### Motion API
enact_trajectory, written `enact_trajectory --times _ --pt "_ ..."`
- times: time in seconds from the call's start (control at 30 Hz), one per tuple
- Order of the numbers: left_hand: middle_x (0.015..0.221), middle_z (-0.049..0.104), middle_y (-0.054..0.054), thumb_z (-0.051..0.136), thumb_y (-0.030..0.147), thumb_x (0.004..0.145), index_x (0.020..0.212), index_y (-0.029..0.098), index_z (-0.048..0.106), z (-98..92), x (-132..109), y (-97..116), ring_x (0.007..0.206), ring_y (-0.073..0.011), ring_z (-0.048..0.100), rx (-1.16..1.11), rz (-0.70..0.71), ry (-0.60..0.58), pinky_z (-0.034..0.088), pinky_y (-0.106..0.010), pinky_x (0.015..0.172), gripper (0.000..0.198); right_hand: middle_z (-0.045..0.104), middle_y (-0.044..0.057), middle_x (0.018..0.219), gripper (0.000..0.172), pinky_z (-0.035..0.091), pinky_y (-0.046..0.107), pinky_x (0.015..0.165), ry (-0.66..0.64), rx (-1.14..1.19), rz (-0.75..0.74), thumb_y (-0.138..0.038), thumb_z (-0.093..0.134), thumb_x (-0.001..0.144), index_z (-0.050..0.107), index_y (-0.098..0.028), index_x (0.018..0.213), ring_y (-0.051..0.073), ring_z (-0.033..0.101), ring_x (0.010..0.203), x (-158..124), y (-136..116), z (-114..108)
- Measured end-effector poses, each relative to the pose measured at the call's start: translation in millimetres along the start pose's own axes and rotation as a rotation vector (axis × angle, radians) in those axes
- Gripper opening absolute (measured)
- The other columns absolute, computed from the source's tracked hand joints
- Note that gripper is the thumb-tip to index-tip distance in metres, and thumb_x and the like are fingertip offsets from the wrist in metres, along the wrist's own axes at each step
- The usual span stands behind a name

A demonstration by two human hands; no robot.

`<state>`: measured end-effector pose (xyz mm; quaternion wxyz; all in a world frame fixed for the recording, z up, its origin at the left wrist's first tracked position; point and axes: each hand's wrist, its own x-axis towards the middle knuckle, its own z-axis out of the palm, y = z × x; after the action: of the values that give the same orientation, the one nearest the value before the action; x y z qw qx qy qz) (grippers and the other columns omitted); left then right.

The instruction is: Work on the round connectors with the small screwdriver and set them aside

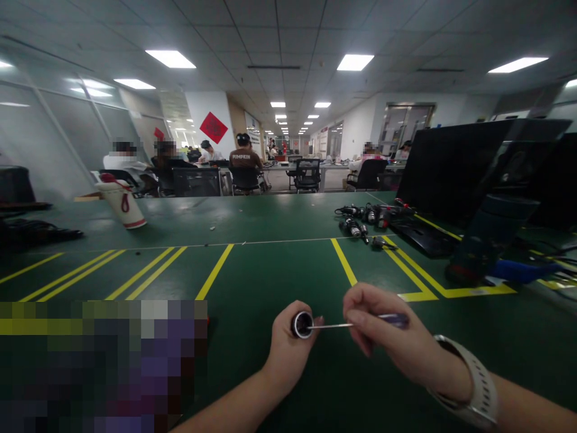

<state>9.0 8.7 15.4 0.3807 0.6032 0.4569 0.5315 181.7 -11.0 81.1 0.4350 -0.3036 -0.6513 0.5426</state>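
Your R hand [381,328], 5 o'clk, pinches tool [396,320], tip at cyl. [303,325] L hand [288,349] grips, 6 o'clk; prob. mid-job, remainder unclear.

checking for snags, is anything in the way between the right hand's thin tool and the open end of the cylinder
Nothing visible. The tool in the right hand reaches the open end of the cylinder in the left hand; a left fingertip lies close to the tool's shaft.

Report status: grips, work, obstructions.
Left grip around dark cylinder. Right grip on purple-handled tool, tip at cylinder's opening. Metallic parts farther off, not in the way.
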Motion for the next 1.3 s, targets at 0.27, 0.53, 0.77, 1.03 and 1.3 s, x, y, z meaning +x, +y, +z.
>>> enact_trajectory --times 0.27,0.53,0.77,1.03,1.3 --pt "0.060 0.046 0.005 0.065 0.021 0.070 0.057 0.020 0.046 -1.7 0.2 -9.3 0.056 -0.0128 0.044 0.164 0.094 -0.002 0.036 -0.023 0.053 0.022 0.050 -0.003 0.064 0.006 0.034 0.023 0.048 -0.060 -0.226 0.003 -0.018 0.052 0.083 0.049 -0.020 0.078 0.011 0.044 0.054 -7.6 16.2 -2.1" --pt "0.058 0.048 0.003 0.066 0.020 0.068 0.055 0.020 0.048 -1.7 -1.7 -5.5 0.061 -0.0157 0.048 0.274 0.150 0.026 0.037 -0.025 0.057 0.022 0.052 -0.001 0.064 0.008 0.037 0.025 0.050 -0.078 -0.360 0.001 -0.019 0.052 0.081 0.050 -0.020 0.074 0.012 0.047 0.056 -11.5 11.8 -0.3" --pt "0.058 0.045 0.005 0.065 0.020 0.068 0.057 0.020 0.047 -0.2 -0.9 -1.7 0.054 -0.0118 0.042 0.108 0.059 -0.022 0.035 -0.022 0.051 0.022 0.050 -0.005 0.049 0.006 0.027 0.021 0.045 0.086 0.245 0.202 -0.018 0.056 0.070 0.051 -0.018 0.068 0.009 0.042 0.045 -0.6 26.6 4.7" --pt "0.058 0.046 0.004 0.064 0.020 0.069 0.058 0.020 0.048 -0.3 0.0 -5.1 0.054 -0.0126 0.043 0.120 0.049 -0.039 0.035 -0.023 0.052 0.019 0.049 -0.005 0.054 0.006 0.032 0.023 0.047 0.109 0.101 0.097 -0.020 0.055 0.074 0.050 -0.019 0.071 0.010 0.044 0.049 -3.4 25.1 2.3" --pt "0.058 0.053 0.002 0.063 0.018 0.067 0.057 0.020 0.053 0.8 -2.4 -4.7 0.061 -0.0172 0.050 0.299 0.166 -0.026 0.038 -0.027 0.058 0.014 0.055 0.001 0.071 0.012 0.040 0.030 0.058 -0.023 -0.622 -0.208 -0.013 0.051 0.082 0.051 -0.024 0.077 0.016 0.050 0.063 -21.4 8.3 6.6"
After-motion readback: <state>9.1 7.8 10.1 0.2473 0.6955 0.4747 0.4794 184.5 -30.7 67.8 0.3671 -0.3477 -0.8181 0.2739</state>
